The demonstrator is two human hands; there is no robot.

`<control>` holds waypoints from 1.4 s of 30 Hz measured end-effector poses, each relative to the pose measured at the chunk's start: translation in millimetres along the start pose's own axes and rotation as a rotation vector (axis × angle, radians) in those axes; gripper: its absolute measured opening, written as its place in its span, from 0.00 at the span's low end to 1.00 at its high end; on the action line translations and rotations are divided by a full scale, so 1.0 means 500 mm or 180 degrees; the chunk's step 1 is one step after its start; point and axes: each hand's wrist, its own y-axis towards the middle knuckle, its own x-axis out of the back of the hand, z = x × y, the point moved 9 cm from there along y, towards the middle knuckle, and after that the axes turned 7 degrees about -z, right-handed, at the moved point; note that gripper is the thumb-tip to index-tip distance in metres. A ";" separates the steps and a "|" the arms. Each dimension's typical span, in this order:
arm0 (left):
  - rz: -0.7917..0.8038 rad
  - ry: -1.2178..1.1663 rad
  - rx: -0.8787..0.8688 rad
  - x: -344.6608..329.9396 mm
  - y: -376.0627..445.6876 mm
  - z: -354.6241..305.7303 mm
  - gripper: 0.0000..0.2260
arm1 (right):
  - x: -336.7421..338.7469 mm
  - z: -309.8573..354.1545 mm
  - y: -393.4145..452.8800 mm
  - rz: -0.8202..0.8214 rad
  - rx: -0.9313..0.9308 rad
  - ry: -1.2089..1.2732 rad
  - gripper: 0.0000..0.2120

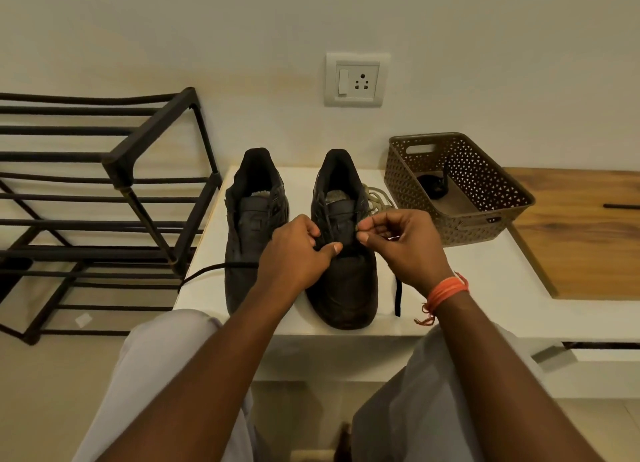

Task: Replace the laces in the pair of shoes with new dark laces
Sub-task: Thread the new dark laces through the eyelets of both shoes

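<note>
Shoe rack [114, 171]: stood dark and barred on the floor, left of the bench.
Bench [485, 288]: a white top carrying both shoes, toes toward the person, heels toward the wall.
Basket [485, 216]: sat to the right of the shoes, with a coil of dark lace [431, 186] inside, probably the spare for the second shoe.
Left shoe [249, 226]: stood unlaced, just beside its mate; a dark lace [214, 269] trailed from behind it off the bench's left edge.
Right shoe [341, 281]: lay directly under both hands, its long axis running away from the person; lacing seemed partly done.
Old laces [375, 197]: a pale bundle lay behind the right shoe, near the basket.
Left hand [294, 254]: curled over the eyelet rows, thumb and fingers pinching lace at the shoe's left side.
Right hand [405, 243]: pinched a lace end between thumb and forefinger, just right of the eyelets; it looked the nearer hand for the next eyelet.
Loose end [398, 299]: a dark strand hung flat on the bench below the right wrist.
Key relation: the next eyelets lay beyond the fingertips, toward the heel, so threading would likely proceed away from the person.
</note>
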 end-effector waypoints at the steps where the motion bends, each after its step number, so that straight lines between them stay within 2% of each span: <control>1: -0.0092 0.0060 -0.0009 0.004 -0.001 -0.003 0.17 | -0.003 -0.003 0.000 -0.0034 -0.0033 -0.0044 0.09; 3: -0.0254 0.0214 -0.0023 0.009 -0.001 -0.008 0.17 | -0.014 -0.010 0.004 -0.0079 -0.0118 -0.0192 0.13; 8: -0.0403 0.0217 0.0040 0.015 0.004 -0.013 0.14 | -0.056 -0.014 0.006 -0.0049 -0.0091 -0.0540 0.09; 13: -0.0339 0.0009 0.0087 0.014 0.004 -0.008 0.09 | -0.066 -0.001 0.014 -0.0140 0.0220 -0.0700 0.10; 22: -0.0182 -0.0240 0.0168 0.012 0.011 0.005 0.04 | -0.087 0.016 0.024 0.0158 0.0414 -0.0467 0.13; 26: -0.0172 -0.0288 0.0137 0.009 0.012 0.007 0.04 | -0.100 0.012 0.031 0.0247 0.0634 -0.0961 0.19; 34: -0.0095 -0.0260 -0.0060 0.008 0.020 -0.003 0.05 | -0.113 0.050 0.039 0.0425 0.1159 -0.2004 0.12; 37: -0.0104 -0.0200 -0.0158 0.008 0.020 -0.007 0.10 | -0.115 0.050 0.047 0.0464 0.1217 -0.1975 0.13; 42: -0.0063 -0.0268 -0.0238 0.014 0.025 -0.008 0.10 | -0.111 0.038 0.052 0.0219 0.1153 -0.1738 0.14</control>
